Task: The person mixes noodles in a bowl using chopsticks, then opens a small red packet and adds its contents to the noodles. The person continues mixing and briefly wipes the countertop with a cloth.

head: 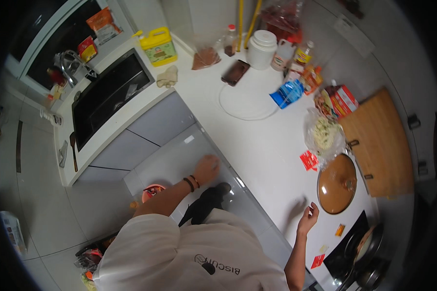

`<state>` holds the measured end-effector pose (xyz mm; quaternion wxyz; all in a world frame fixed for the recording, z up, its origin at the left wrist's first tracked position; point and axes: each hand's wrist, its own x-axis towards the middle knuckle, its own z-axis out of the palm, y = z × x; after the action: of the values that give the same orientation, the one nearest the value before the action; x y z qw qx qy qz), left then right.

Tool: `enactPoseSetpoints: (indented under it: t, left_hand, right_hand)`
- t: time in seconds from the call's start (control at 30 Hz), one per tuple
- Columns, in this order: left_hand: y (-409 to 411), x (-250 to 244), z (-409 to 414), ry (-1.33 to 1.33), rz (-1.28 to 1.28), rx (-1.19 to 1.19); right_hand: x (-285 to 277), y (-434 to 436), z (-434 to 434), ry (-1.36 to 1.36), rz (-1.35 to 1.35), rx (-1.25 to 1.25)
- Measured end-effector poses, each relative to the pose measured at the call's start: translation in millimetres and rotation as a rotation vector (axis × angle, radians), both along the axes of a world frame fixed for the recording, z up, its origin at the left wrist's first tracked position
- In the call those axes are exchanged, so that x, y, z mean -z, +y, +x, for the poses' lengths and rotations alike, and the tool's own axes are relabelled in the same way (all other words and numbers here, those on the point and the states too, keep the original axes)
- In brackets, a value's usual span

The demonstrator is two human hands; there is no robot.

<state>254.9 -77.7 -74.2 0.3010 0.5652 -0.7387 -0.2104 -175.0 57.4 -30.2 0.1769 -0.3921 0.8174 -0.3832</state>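
Observation:
My left hand (206, 169), with dark bands at the wrist, hangs over the floor beside the counter's front edge, its fingers curled and blurred; whether it holds anything small cannot be told. Above the white countertop is my right hand (308, 217), fingers slightly bent and apart, with nothing seen in it. Just beyond the right hand lies a brown glass pan lid (337, 183). A small orange packet (339, 230) and a red packet (317, 261) lie near the hob. Shredded pale food in a clear plastic bag (324, 134) rests past the lid, beside red packets (308, 160).
A wooden board (382, 145) leans at the wall. A frying pan (369, 242) is on the black hob (337, 254). At the back are a phone (235, 72), a white tub (262, 49) and a blue packet (287, 94). The sink (111, 98) is left; a pink bin (153, 191) stands on the floor.

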Motion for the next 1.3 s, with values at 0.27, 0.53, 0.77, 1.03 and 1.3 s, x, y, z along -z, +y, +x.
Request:
enactPoseSetpoints:
  t: [0.27,0.53,0.77,1.03,1.3]
  left_hand:
    - [-239.6,-15.4,155.1,-0.164,-0.253,-0.591]
    - [-353.0,78.8,333.7,-0.895,0.128,-0.566]
    - [-319.7,55.0,260.3,-0.444,0.031,-0.511]
    - [-122.5,-76.0,-41.7,0.596,0.384,-0.074]
    - [-53.7,-95.6,-212.3,0.49,0.463,0.73]
  right_hand:
    - [-22.8,-39.0,44.1,0.036,0.116,-0.113]
    - [-44.9,-97.9,90.8,0.006,0.171,-0.293]
    - [-45.8,-90.3,106.6,-0.106,0.112,-0.244]
    - [-59.9,-138.0,159.0,-0.925,-0.093,-0.213]
    - [-33.7,-109.4,112.7,-1.424,-0.438,0.36]
